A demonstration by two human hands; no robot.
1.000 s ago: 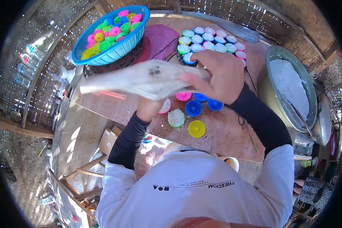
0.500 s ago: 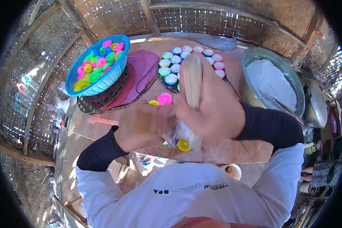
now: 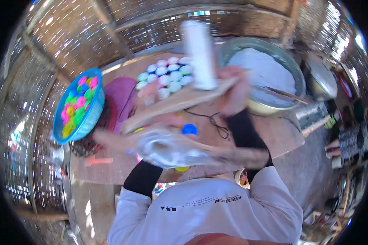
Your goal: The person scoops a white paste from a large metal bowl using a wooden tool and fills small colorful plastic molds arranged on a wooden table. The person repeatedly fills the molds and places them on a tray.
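My right hand point(image 3: 236, 98), blurred, is closed round the right end of a wooden lever point(image 3: 180, 102). A white cylinder point(image 3: 199, 55) stands up from that lever beside my fingers. Below it lies a second wooden bar point(image 3: 233, 155) with a round hole wrapped in clear plastic point(image 3: 159, 147); the two pieces look like parts of one wooden press. My left hand point(image 3: 169, 119) is mostly hidden behind the plastic-wrapped part, and its grip is smeared by motion. A small blue cup point(image 3: 189, 130) sits between the pieces, and a yellow cup point(image 3: 182, 168) shows at the table's front edge.
Several white-filled cups point(image 3: 167, 75) stand grouped at the back. A blue basket point(image 3: 95, 112) of colourful cups is at left, beside a purple mat point(image 3: 118, 96). At back right stands a large basin point(image 3: 265, 108) of white mixture with a stick point(image 3: 288, 94). A black cord point(image 3: 216, 122) crosses the table point(image 3: 270, 139).
The press has swung from upright to lying crosswise, its two parts apart. My right hand has moved away from my left. The whole view has turned, and a blue cup now shows.
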